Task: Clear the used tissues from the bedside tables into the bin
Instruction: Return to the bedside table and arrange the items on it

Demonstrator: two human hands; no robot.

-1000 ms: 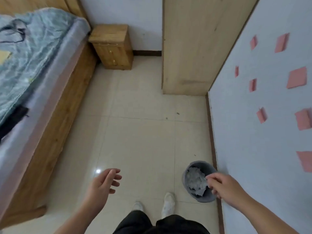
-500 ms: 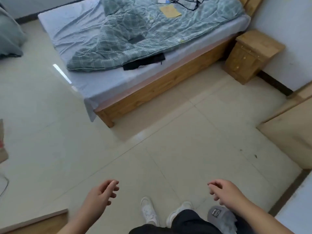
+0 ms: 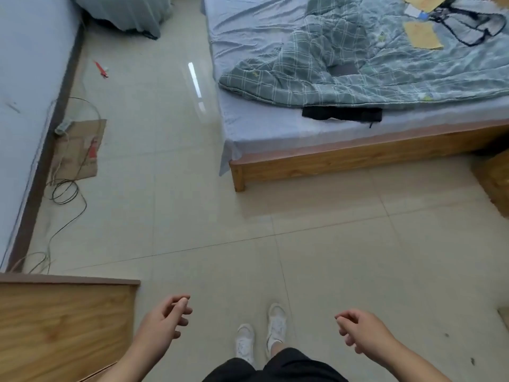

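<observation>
Of the task's things only a sliver shows: the wooden corner of a bedside table [image 3: 494, 186] at the right edge of my view. Its grain is pale brown and it stands on the floor near the bed's side rail. Its top is cut off, so I cannot tell what lies on it. Where the tissues and the bin are I cannot tell from here.

The tiled floor [image 3: 220, 221] lies open before me, a broad stretch from my white shoes [image 3: 276, 325] up to the near corner of the bed [image 3: 330, 159]. A lane runs on between the bed's left edge and the left wall [image 3: 24, 106]. Along that wall's skirting lie a flat piece of cardboard [image 3: 80, 150], loops of thin cable [image 3: 66, 194] and, farther up, a small red object [image 3: 100, 69]. At the lower left a wooden panel [image 3: 63, 321] with a dark top edge closes in beside my left arm. On the bed a checked green quilt [image 3: 358, 75] is bunched across the blue sheet, and a black cloth [image 3: 341, 113] lies close to the bed's near edge.

My left hand [image 3: 162, 321] hangs over the floor just right of the panel's corner, fingers loosely curled, thumb close to the forefinger, holding nothing. My right hand [image 3: 360, 330] hangs on the other side of my feet, fingers loosely curled inward, also empty. The bedside table is well apart from both, up and to the right of my right hand.
</observation>
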